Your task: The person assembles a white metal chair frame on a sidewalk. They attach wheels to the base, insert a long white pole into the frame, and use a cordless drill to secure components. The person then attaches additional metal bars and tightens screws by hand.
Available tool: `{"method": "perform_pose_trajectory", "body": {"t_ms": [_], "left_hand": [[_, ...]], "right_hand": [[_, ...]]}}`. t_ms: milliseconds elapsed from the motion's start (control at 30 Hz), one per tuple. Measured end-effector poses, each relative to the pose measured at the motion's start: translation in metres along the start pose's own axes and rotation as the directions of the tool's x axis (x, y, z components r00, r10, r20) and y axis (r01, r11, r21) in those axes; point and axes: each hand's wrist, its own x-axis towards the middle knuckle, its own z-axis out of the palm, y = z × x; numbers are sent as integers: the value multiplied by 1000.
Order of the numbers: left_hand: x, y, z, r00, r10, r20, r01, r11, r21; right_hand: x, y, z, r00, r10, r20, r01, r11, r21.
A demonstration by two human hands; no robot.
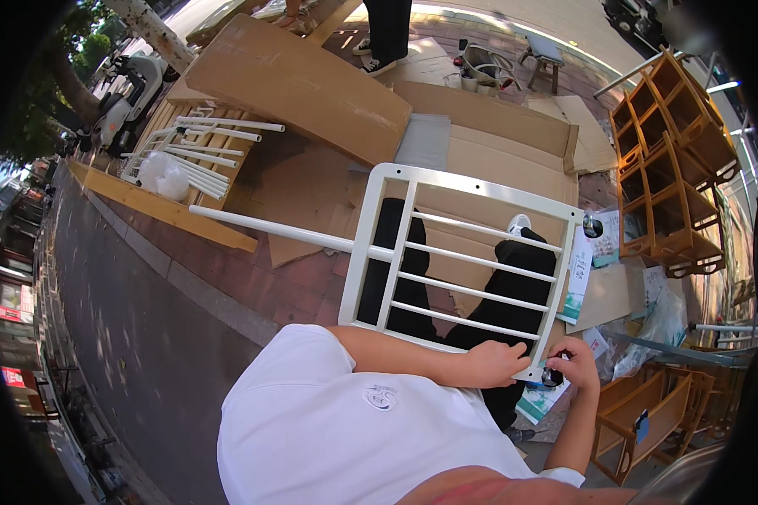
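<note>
Pavement w/ flattened cardboard (488, 139): left hand (499, 364) grips white frame (467, 261) bottom rail, right hand (574, 368) pinches corner caster (552, 378).

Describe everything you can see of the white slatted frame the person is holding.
The white frame is a rectangular panel that looks like painted metal, with rounded corners, one upright divider and several thin crossbars. A long white rail sticks out from its left side. It lies tilted across the person's lap, over their dark trousers. A black caster wheel sits at its far right corner. The left hand grips the near edge, and the right hand works at the near right corner, where another small dark wheel shows.
</note>
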Motion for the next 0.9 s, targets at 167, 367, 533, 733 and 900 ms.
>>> {"method": "perform_pose_trajectory", "body": {"t_ms": [167, 367, 533, 733, 900], "left_hand": [[1, -1, 1, 1000, -19, 21, 20, 999, -39], [0, 1, -4, 1000, -14, 0, 14, 999, -40], [2, 1, -2, 1000, -17, 4, 17, 999, -46], [1, 0, 0, 999, -26, 29, 26, 1000, -5], [0, 2, -6, 999, 5, 43, -4, 1000, -18]], "right_hand": [[19, 77, 0, 976, 75, 205, -154, 901, 404], [-19, 157, 29, 963, 231, 140, -270, 847, 458], [-78, 173, 103, 885, 338, -320, -92, 802, 590], [-95, 95, 155, 665, 436, -607, -148, 873, 465], [-95, 26, 190, 456, 388, -801, 6, 899, 439]]}}
